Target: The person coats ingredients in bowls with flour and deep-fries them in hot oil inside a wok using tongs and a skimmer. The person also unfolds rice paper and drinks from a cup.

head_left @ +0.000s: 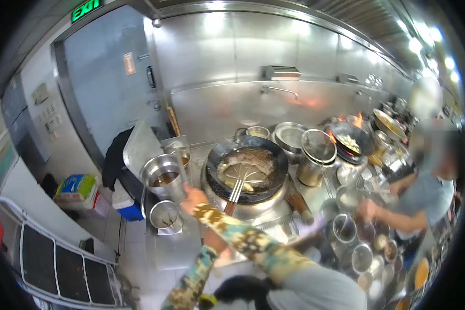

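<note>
"So, your hands?"
"Beside the steel pot (166, 193), my right hand (194, 199); my left hand (215, 240) lines up with the wire skimmer (237, 190). I can't tell either grip."
"The step?"
"Likely frying: skimmer in the wok (212, 165); next calls for lifting it level."

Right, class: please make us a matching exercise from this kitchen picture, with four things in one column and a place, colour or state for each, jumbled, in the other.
Things
1. Near wok
2. Far wok
3. Largest steel pot left of the near wok
4. Exit sign

Places, colours and states
A. Glowing green, high by the top of the door
B. A wire strainer rests in it
C. Flames show beside it
D. Brown liquid inside, no flames or strainer

Right pairs: 1-B, 2-C, 3-D, 4-A
</note>
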A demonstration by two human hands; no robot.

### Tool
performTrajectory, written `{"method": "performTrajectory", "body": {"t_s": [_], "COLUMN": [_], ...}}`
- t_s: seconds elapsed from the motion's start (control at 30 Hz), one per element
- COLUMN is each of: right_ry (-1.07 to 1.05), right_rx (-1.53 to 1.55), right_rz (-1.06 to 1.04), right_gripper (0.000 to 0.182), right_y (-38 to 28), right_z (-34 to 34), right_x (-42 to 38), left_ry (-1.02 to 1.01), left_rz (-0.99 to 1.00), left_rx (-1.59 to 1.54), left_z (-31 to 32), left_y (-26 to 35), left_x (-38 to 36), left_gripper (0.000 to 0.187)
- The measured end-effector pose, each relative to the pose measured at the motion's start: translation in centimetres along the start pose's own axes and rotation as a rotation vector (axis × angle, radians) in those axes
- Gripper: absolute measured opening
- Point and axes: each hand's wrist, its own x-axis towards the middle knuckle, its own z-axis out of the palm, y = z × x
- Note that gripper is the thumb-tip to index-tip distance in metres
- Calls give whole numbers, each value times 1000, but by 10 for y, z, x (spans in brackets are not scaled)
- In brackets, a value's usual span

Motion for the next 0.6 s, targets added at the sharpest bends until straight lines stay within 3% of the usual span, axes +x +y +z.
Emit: {"method": "performTrajectory", "body": {"t_s": [0.07, 0.17, 0.23, 0.3, 0.37, 0.4, 0.43, 0.5, 0.6], "right_ry": [-90, -143, -106, -156, -137, -54, 32, 165, 256], "right_rx": [-117, -174, -85, 64, 157, 14, -138, 83, 263], "right_rz": [36, 170, 39, -51, -23, -124, -215, -285, -107], "right_gripper": [68, 69, 65, 65, 67, 68, 68, 63, 47], "right_y": [-14, -39, -10, 14, -1, -6, -8, -6, -1], "right_z": [35, 42, 82, 91, 66, 51, 33, 0, -71], "right_x": [22, 26, 49, 54, 20, 1, -20, -78, -177], "left_ry": [38, 47, 111, 225, 125, 93, 140, 225, 411], "left_rz": [83, -123, -137, 52, 187, 142, 144, 158, 243], "left_rx": [-449, -891, 77, -22, 6, -87, -143, -241, -295], "left_z": [-1, 29, 28, 3, -25, -19, -17, -22, -64], "left_y": [-1, -24, -33, -32, -16, -16, -16, -15, 11], "left_x": [-20, -43, -56, -57, -45, -40, -34, -22, 8], "left_gripper": [62, 73, 74, 41, 39, 42, 43, 45, 47]}}
